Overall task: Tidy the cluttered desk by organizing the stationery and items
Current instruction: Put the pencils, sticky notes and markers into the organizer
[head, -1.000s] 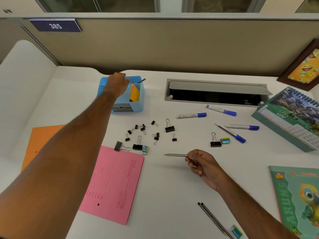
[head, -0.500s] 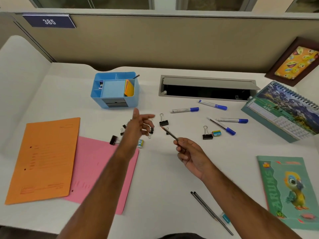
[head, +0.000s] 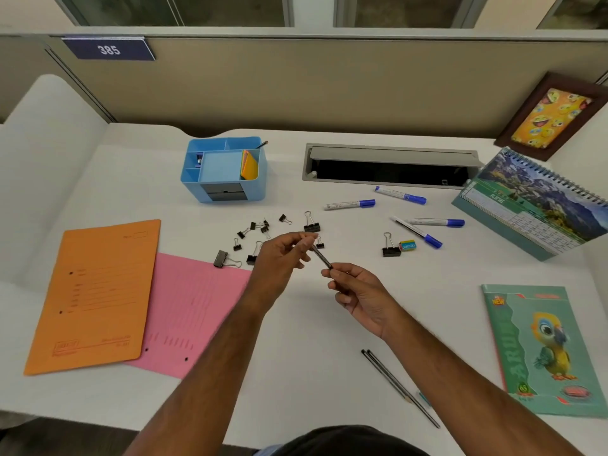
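Observation:
A dark pencil is held above the desk middle by both hands: my left hand pinches its far end and my right hand grips its near end. A blue desk organizer stands at the back, with a yellow pad and a pencil in its compartments. Several black binder clips lie scattered in front of it. Blue-capped markers lie to the right. Two more pencils lie near the front edge.
An orange folder overlaps a pink folder at the left. A desk calendar, a picture frame and a green parrot notebook are on the right. An open cable tray sits at the back. A small eraser lies by a clip.
My left hand came back from the blue organizer to the desk middle and took the far end of the pencil that my right hand holds. The view shifted left, showing the orange folder.

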{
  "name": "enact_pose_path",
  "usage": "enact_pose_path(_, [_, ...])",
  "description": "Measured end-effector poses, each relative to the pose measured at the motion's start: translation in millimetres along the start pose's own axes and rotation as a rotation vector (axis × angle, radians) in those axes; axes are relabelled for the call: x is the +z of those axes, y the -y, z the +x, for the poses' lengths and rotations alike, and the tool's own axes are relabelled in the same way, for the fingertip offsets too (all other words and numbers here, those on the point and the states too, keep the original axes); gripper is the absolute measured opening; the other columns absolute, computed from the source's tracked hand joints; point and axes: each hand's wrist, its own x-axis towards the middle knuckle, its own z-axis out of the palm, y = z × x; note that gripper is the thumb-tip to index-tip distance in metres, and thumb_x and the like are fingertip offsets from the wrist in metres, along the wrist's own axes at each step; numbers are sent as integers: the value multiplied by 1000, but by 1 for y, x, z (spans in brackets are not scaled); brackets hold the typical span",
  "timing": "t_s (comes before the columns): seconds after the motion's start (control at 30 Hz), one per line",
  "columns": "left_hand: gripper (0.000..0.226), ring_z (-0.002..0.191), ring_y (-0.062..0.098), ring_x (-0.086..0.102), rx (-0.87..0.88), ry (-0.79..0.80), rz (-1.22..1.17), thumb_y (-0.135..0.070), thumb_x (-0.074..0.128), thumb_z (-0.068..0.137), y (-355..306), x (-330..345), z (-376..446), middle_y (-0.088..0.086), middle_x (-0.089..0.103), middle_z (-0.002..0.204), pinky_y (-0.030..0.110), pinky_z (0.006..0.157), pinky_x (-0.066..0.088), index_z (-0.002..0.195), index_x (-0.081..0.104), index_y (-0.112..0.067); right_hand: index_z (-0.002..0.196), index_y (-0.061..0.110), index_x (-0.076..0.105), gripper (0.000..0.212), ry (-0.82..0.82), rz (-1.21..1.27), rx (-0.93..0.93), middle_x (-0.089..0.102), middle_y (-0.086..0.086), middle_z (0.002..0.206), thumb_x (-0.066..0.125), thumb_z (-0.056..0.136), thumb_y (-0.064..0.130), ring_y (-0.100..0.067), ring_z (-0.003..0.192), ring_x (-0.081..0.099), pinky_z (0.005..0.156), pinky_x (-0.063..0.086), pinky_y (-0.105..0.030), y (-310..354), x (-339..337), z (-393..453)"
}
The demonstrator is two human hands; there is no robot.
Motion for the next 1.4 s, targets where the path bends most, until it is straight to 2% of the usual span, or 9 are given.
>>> enact_pose_path(0.1, [20, 79, 9, 68, 27, -45, 16, -25, 69, 99, -4, -6, 6, -1, 79, 99, 29, 70, 57, 117, 78, -21, 111, 4, 71, 24, -1, -313, -40, 75, -15, 102, 77, 88, 8, -16, 79, 67, 56, 43, -22, 2, -12, -3])
enact_pose_path(0.23, [18, 77, 5, 69, 59, -172, 20, -21, 73, 96, -9, -18, 16, -1, 81, 95, 21, 65, 55, 113, 78, -21, 86, 18, 76, 6, 36, -1079, -153, 75, 3, 81, 81, 83, 18, -4, 67, 64, 65, 50, -22, 0, -43, -7])
enact_pose_path(0.4, [26, 83, 6, 71, 85, -253, 82, -27, 76, 93, -6, -36, 27, -4, 80, 94, 18, 71, 56, 117, 78, -17, 75, 25, 65, 21, 133, -1616, -18, 64, 11, 76, 84, 79, 33, -3, 65, 56, 62, 44, -16, -11, -77, -17])
enact_pose_path(0.53, [30, 91, 6, 73, 96, -290, 113, -28, 74, 95, -6, -48, 35, -4, 80, 102, 22, 80, 59, 123, 76, -16, 81, 20, 65, 25, 172, -1751, 94, 56, 12, 70, 87, 74, 31, -3, 60, 50, 58, 40, -21, -21, -85, -22])
enact_pose_path(0.73, [33, 97, 10, 74, 78, -316, 147, -31, 74, 95, -6, -55, 37, -6, 79, 106, 37, 93, 61, 125, 75, -16, 75, 26, 58, 29, 189, -1819, 144, 55, 13, 77, 86, 70, 28, -5, 66, 51, 67, 48, -31, -29, -87, -14])
enact_pose_path(0.93, [32, 88, -3, 71, 127, -359, 180, -33, 72, 96, -10, -66, 46, -2, 78, 109, 17, 75, 58, 124, 75, -18, 77, 24, 59, 28, 140, -1764, 82, 55, 13, 82, 84, 72, 36, -6, 71, 53, 70, 48, -30, -32, -83, -3])
enact_pose_path(1.1, [29, 119, 8, 66, 210, -442, 229, -36, 74, 94, -21, -95, 78, -7, 76, 114, 22, 88, 60, 118, 78, -19, 73, 26, 55, 29, 87, -1797, 11, 58, 8, 91, 78, 80, 44, -8, 76, 57, 68, 46, -28, -29, -72, 15])
enact_pose_path(1.27, [29, 104, 6, 72, 257, -519, 320, -30, 72, 97, -45, -126, 126, -3, 77, 112, 18, 91, 57, 121, 76, -14, 69, 29, 48, 29, 43, -1815, -51, 58, 6, 96, 69, 85, 42, -15, 82, 62, 74, 50, -32, -26, -54, 32])
enact_pose_path(1.4, [25, 96, 8, 69, 257, -530, 397, -28, 69, 98, -59, -144, 169, 0, 77, 112, 8, 77, 52, 118, 77, -15, 69, 26, 50, 27, 2, -1783, -52, 59, 5, 93, 68, 83, 40, -17, 81, 62, 73, 51, -33, -23, -45, 46])
